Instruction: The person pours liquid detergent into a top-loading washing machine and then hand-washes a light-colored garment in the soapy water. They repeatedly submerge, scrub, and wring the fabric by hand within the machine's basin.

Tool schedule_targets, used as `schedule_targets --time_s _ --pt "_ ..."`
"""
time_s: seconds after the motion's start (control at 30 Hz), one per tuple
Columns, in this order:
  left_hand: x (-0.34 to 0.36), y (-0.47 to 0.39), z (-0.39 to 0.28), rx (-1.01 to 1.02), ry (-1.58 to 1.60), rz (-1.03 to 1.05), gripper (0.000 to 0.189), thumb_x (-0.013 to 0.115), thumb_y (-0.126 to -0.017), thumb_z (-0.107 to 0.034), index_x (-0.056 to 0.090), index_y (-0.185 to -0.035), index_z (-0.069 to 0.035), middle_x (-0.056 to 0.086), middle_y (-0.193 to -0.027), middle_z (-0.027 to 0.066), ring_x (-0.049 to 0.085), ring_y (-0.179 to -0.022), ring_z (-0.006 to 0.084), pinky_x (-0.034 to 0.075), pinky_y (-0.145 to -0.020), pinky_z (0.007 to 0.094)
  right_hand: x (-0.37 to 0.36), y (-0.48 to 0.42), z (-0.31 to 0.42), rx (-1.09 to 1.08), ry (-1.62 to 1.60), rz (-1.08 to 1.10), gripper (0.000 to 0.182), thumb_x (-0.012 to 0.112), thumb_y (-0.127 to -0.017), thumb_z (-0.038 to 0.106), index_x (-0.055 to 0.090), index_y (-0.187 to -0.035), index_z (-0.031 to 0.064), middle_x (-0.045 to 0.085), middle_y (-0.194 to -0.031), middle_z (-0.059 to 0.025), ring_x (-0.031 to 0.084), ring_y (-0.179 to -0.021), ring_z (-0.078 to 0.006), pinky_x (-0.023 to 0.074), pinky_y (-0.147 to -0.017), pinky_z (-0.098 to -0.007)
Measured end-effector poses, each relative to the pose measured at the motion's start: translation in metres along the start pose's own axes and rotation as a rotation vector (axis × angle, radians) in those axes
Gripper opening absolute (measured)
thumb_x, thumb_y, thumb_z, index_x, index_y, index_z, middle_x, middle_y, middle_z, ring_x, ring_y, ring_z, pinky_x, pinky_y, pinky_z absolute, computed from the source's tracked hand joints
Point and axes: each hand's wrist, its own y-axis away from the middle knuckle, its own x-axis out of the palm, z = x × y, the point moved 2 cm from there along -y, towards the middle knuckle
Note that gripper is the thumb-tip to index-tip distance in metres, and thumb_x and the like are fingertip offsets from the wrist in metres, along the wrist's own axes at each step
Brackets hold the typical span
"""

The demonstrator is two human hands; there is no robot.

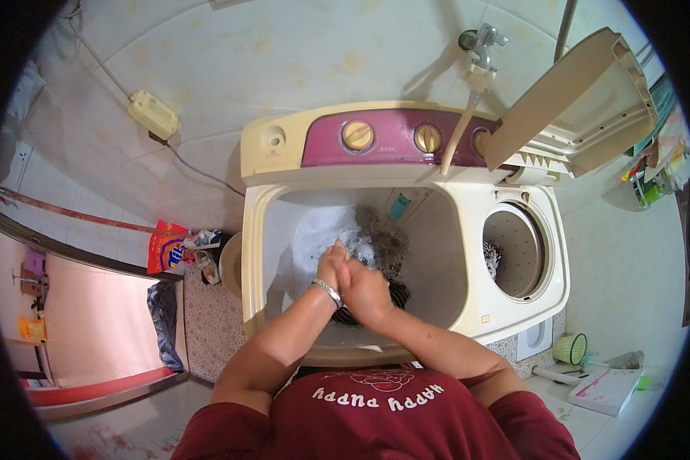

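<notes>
Over the wash tub point(437, 230) of a twin-tub washing machine, my left hand point(332, 267) and my right hand point(368, 290) are pressed together. A silver bracelet point(328, 291) circles my left wrist. The fingers overlap and the right hand is slightly blurred, so whether anything lies between them cannot be told. White suds and water point(322, 221) show in the tub behind the hands. Dark striped cloth point(399, 294) lies low in the tub, partly hidden by my hands and forearms.
At the right is the uncovered spin tub point(514, 250) with patterned cloth point(490, 259) inside; its lid point(569, 103) stands raised. A hose point(460, 135) runs from the wall tap point(483, 43) over the control panel point(391, 135). Shoes point(207, 253) and a red detergent bag point(164, 247) are left.
</notes>
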Motion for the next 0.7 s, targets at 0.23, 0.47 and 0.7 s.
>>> schedule_targets --time_s 0.23,0.47,0.7 --pt "0.035 0.041 -0.017 -0.096 0.177 0.163 0.022 0.04 -0.094 -0.03 0.051 -0.088 -0.012 0.048 -0.063 0.0007 0.047 -0.057 0.0128 0.041 -0.051 0.0296 -0.014 -0.007 -0.008 0.051 0.0 -0.12 0.034 0.041 -0.091 0.034 0.06 -0.089 0.0059 0.06 -0.078 -0.0214 0.057 -0.072 -0.0412 0.0465 -0.064 -0.0458" --pt "0.062 0.057 -0.012 0.212 -0.224 0.045 0.025 0.04 -0.093 -0.029 0.05 -0.083 -0.008 0.048 -0.067 0.0002 0.045 -0.062 0.0103 0.041 -0.054 0.0296 -0.037 -0.022 -0.029 0.207 -0.146 -0.229 0.044 0.037 -0.091 0.04 0.06 -0.08 0.0036 0.06 -0.078 -0.0236 0.059 -0.074 -0.0405 0.047 -0.067 -0.0462" --pt "0.052 0.064 0.005 0.236 -0.363 0.025 0.032 0.038 -0.093 -0.033 0.051 -0.079 -0.007 0.053 -0.072 0.0068 0.052 -0.072 0.0184 0.044 -0.067 0.0328 -0.037 -0.02 -0.037 0.226 -0.096 -0.248 0.044 0.035 -0.092 0.036 0.06 -0.078 0.003 0.06 -0.08 -0.0232 0.058 -0.073 -0.0414 0.0463 -0.064 -0.0482"
